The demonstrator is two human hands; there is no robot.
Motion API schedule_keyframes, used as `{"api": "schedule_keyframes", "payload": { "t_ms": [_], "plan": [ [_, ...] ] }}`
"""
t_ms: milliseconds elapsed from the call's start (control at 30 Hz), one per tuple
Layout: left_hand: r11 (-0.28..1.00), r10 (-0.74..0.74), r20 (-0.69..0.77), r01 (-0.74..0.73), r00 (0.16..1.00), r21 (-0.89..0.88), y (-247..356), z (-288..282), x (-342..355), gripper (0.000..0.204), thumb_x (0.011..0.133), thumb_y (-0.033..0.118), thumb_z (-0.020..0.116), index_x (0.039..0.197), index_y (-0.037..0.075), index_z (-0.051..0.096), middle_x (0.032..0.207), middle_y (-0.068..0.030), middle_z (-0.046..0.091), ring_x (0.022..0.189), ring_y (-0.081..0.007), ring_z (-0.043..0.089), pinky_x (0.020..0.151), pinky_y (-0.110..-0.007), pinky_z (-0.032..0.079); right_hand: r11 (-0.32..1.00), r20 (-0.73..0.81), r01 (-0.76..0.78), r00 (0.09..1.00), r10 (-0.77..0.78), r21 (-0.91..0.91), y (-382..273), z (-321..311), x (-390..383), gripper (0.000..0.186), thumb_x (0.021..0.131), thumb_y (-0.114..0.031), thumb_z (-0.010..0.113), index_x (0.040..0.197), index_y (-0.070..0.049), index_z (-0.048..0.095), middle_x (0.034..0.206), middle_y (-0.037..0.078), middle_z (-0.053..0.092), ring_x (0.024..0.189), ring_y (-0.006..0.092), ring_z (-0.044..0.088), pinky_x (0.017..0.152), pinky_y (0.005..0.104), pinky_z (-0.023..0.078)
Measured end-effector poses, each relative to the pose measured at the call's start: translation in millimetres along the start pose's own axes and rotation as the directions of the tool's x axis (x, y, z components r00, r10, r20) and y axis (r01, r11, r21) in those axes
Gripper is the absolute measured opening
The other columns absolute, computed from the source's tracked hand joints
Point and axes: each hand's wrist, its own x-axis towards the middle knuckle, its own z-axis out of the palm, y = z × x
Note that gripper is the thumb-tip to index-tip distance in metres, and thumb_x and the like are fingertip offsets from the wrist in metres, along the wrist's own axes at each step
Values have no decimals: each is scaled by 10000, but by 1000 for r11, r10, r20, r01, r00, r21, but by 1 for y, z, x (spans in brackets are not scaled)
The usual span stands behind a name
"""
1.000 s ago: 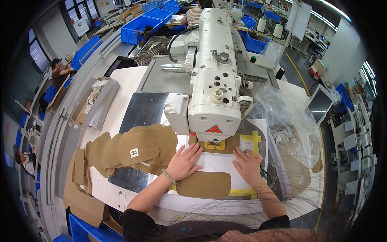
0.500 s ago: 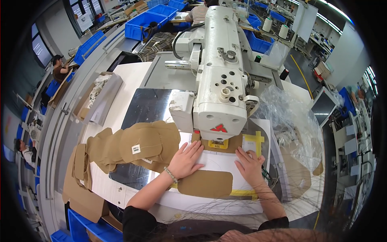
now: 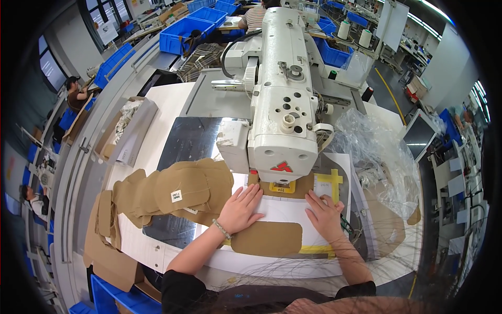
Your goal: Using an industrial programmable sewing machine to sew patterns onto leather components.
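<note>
Fabric (image 3: 303, 190), a flat khaki-brown piece, lies under the head of a large white metal sewing machine (image 3: 285, 144), with a yellow rectangular frame (image 3: 283, 187) over its middle. The person's left hand (image 3: 240, 211) lies palm down, fingers stretched out and close together, thumb held away; its fingertips meet the left end of the piece. The right hand (image 3: 325, 214) has its fingers slightly bent and a little parted, tips at the piece's right end. Neither hand is closed around anything; both rest partly over a smooth white sheet (image 3: 285, 210).

Compared with a second ago, the whole view has slid slightly toward the right, while the hands, the piece and the machine keep practically the same places relative to one another. A second khaki-brown fabric panel, rounded at the corners (image 3: 266, 239), remains loose on the sheet between the forearms. The overlapping stack of khaki-brown fabric pieces (image 3: 196, 183), bearing a small white square label (image 3: 176, 195), likewise stays left of the left hand.
</note>
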Motion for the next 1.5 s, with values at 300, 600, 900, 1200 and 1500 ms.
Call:
{"api": "schedule_keyframes", "payload": {
  "t_ms": [300, 600, 900, 1200, 1500],
  "plan": [
    [1000, -6, 0, 6, 1000, -8, -1, 0, 0, 649, 884, 447, 566, 1337, -5, 458, 1401, -169, 450, 1323, -287, 407, 1088, -436, 311, 1000, -1, 1, 1000, -1, -9, -2, 0, -1, 413, 807, -294, 668, 1194, -162, 614, 1272, -53, 586, 1005, 133, 522, 849, 383, 246],
    [999, -14, 29, 15, 999, -37, -1, -3, 2, 653, 869, 440, 580, 1338, 2, 460, 1406, -156, 451, 1336, -269, 391, 1099, -447, 295, 999, -50, -24, 998, 26, 29, 12, -11, -2, 358, 787, -240, 681, 1126, -133, 636, 1186, -14, 614, 978, 171, 539, 829, 393, 288],
    [1000, -22, -16, 22, 1000, 13, -1, -1, 1, 636, 836, 420, 630, 1311, 18, 497, 1375, -150, 490, 1297, -271, 445, 1078, -460, 318, 836, -182, -528, 816, 548, 151, 119, -83, -25, 125, 803, -155, 643, 773, -35, 659, 766, 157, 640, 801, 372, 608, 730, 445, 444],
    [1000, -7, -26, 8, 1000, 14, -2, 1, 3, 642, 826, 410, 647, 1312, 19, 496, 1376, -149, 491, 1298, -270, 445, 1077, -465, 319, 798, -107, -600, 792, 602, 47, 234, -59, -21, 278, 786, -198, 667, 997, -17, 668, 897, 138, 685, 830, 296, 655, 775, 371, 506],
    [1000, -7, -19, 7, 1000, -3, 0, -3, 2, 608, 834, 386, 646, 1301, 22, 509, 1370, -151, 496, 1291, -266, 452, 1079, -474, 314, 677, -104, -736, 673, 733, 5, 223, -47, -19, 202, 778, -203, 672, 939, -80, 676, 801, 119, 676, 750, 295, 655, 698, 376, 505]
  ]
}}
